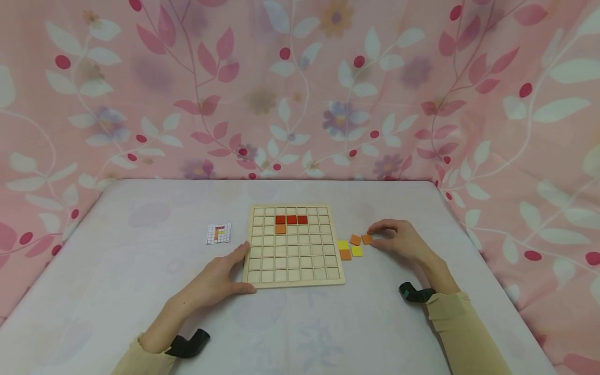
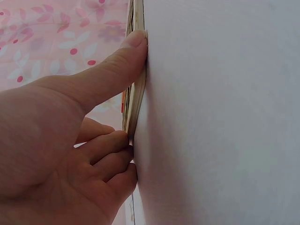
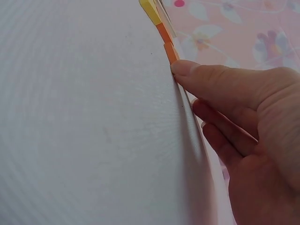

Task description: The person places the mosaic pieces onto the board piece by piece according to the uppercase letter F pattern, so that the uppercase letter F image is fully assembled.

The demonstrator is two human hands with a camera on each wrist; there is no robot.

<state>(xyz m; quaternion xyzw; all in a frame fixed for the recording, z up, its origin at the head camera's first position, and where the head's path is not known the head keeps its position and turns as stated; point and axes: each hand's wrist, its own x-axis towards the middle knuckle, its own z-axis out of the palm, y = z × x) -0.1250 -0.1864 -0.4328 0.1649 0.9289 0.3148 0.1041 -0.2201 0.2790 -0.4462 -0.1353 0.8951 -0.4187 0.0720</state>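
Note:
A square wooden grid board [image 1: 293, 285] lies flat on the table. Three red tiles [image 1: 291, 220] fill a row near its top, with one orange tile [image 1: 280, 229] below the leftmost. My left hand [image 1: 213, 281] grips the board's near left corner: the thumb [image 2: 133, 42] is on the near edge, the other fingers at the left side. To the board's right, my right hand [image 1: 404, 244] pinches a loose orange tile [image 1: 366, 239] at the table surface. The thumb [image 3: 187, 69] touches this tile's near edge; the right wrist view hides the index fingertip.
More loose tiles lie between board and right hand: an orange tile [image 1: 355, 240], a yellow tile [image 1: 357, 251], and a yellow tile [image 1: 343, 245] against another orange one [image 1: 345, 255]. Left of the board is a small pattern card [image 1: 219, 234]. A floral curtain [image 1: 300, 104] stands behind the white table [image 1: 154, 229].

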